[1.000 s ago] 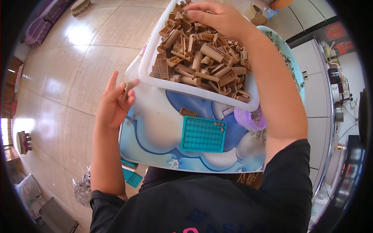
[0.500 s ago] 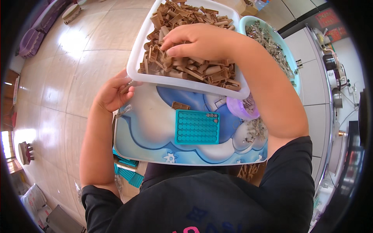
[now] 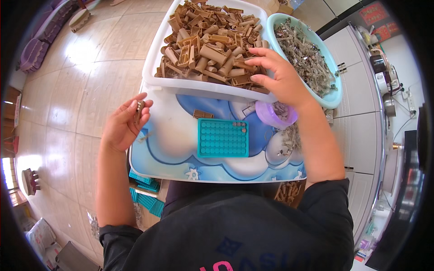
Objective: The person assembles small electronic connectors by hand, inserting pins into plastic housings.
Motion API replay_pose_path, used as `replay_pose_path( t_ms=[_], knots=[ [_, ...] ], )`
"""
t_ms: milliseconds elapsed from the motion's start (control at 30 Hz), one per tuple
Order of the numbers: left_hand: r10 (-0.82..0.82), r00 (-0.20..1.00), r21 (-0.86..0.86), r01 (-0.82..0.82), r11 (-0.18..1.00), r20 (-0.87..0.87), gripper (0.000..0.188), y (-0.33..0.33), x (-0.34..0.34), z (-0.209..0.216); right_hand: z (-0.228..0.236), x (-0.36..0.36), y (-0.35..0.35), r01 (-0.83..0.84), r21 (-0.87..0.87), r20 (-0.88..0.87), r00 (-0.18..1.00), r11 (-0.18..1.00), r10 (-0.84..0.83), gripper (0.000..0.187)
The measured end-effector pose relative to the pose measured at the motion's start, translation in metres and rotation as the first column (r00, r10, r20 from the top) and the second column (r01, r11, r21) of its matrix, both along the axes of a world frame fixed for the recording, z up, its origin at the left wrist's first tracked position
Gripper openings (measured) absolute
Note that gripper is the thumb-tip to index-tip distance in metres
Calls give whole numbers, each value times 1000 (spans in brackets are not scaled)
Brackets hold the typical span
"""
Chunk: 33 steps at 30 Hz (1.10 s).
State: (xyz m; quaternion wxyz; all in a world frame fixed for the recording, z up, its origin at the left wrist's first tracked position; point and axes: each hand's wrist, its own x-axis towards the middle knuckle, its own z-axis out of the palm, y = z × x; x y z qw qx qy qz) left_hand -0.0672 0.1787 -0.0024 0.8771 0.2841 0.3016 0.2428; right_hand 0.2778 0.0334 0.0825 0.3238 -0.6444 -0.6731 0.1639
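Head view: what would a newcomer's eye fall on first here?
Probably the heap of brown pieces filling the white tub at top centre, with the right hand at its right side. Next, the teal tray stands out mid-table against the blue-and-white tabletop. Left of it, the left hand holds a small brown piece.

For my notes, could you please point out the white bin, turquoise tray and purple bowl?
White bin (image 3: 205, 89), head view: near wall.
Turquoise tray (image 3: 222, 141), head view: bare middle.
Purple bowl (image 3: 265, 116), head view: left wall.
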Motion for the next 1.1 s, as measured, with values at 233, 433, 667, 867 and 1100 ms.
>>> replay_pose_path(
  t_ms=[233,433,667,867,1100],
  knots=[
    [-26,999,-68,27,997,27,31,-93,23,25,-14,-14,-7,271,225,-153,958,936,-241,12],
    [-105,992,-223,117,968,66,28,-144,36,17,-3,-51,-85,193,9,-434,885,981,-170,15],
    [-235,970,-355,241,903,60,33,-170,55,16,-63,-55,-163,111,-555,-358,863,825,-356,15],
    [-247,957,-377,288,880,156,35,-185,61,8,-84,-69,-178,267,-303,-136,938,915,-319,24],
    [-207,961,-399,266,877,186,34,-196,62,2,-81,-85,-189,277,-147,150,955,949,-256,55]
  ],
)
